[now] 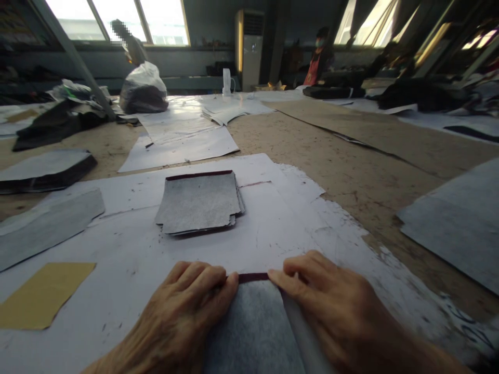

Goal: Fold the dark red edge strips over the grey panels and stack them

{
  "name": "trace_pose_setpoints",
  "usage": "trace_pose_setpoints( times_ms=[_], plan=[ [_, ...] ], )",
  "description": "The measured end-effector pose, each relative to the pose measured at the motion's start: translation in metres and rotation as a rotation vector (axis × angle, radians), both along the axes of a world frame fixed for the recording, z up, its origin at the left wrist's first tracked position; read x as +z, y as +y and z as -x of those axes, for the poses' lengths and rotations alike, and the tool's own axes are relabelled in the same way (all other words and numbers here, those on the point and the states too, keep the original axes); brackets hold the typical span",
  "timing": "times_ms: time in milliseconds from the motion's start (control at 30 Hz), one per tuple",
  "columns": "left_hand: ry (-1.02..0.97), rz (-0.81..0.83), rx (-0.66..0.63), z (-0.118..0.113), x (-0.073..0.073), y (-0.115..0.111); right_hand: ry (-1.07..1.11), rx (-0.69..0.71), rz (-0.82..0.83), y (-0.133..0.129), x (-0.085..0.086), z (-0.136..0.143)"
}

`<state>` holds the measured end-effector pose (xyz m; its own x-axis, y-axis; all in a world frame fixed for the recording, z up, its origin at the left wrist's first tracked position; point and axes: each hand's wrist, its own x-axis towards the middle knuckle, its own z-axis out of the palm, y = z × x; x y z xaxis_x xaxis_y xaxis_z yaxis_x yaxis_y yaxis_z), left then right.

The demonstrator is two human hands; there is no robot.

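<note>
A grey fabric piece (255, 327) with a dark maroon folded strip along its far edge lies in front of me on white paper. My left hand (185, 306) pinches the left end of that strip between thumb and curled fingers. At the strip's right end, my right hand (331, 301) presses with thumb and index finger, the other fingers curled. Part of the fabric is hidden under both hands. Just beyond them sits a stack of similar grey pieces (198, 202), its top one also edged in maroon.
White paper (288, 223) with a torn right edge covers the near table. A tan card (44, 296) and grey sheets (50, 223) lie at left, another grey sheet (460, 223) at right. Farther back are a plastic bag (144, 88), a white bottle (226, 83) and a person (314, 65).
</note>
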<state>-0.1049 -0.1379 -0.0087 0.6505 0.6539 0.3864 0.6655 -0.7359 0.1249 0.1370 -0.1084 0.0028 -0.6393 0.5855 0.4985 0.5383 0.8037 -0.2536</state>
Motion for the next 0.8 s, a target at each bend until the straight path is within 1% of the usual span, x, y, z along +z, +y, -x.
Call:
trace_pose_setpoints(
  times_ms=[67, 100, 133, 200, 300, 367, 400, 467, 533, 600, 700, 800],
  plan=[
    [-0.007, -0.010, -0.004, -0.001, -0.001, 0.000, 0.117, -0.043, 0.118, 0.006, 0.006, -0.001],
    [-0.021, -0.024, -0.005, -0.001, -0.003, 0.000, 0.150, -0.055, 0.124, 0.008, 0.009, 0.001],
    [-0.041, -0.043, -0.006, -0.002, -0.004, 0.001, 0.159, -0.049, 0.090, 0.010, 0.011, 0.004],
    [-0.086, -0.086, -0.001, -0.002, -0.008, 0.001, 0.118, 0.006, -0.007, 0.009, 0.010, 0.015],
    [-0.120, -0.115, 0.009, -0.002, -0.011, 0.003, -0.004, 0.084, -0.102, 0.003, 0.004, 0.032],
    [-0.131, -0.102, 0.016, -0.002, -0.012, 0.003, -0.061, 0.107, -0.127, 0.001, -0.001, 0.035],
    [-0.144, -0.096, 0.021, -0.002, -0.012, 0.002, -0.055, 0.097, -0.102, 0.001, -0.002, 0.034],
    [-0.163, -0.071, 0.043, -0.003, -0.010, 0.001, 0.001, 0.013, 0.034, 0.004, -0.001, 0.029],
    [-0.156, -0.029, 0.085, -0.003, -0.008, 0.000, 0.055, -0.095, 0.180, 0.008, 0.004, 0.023],
    [-0.122, 0.000, 0.104, -0.003, -0.005, -0.002, 0.030, -0.142, 0.255, 0.010, 0.010, 0.022],
    [-0.106, -0.023, 0.093, -0.004, -0.004, -0.003, -0.052, -0.160, 0.329, 0.010, 0.018, 0.030],
    [-0.134, -0.043, 0.130, -0.003, -0.003, -0.003, -0.062, -0.259, 0.492, 0.010, 0.023, 0.039]
  ],
)
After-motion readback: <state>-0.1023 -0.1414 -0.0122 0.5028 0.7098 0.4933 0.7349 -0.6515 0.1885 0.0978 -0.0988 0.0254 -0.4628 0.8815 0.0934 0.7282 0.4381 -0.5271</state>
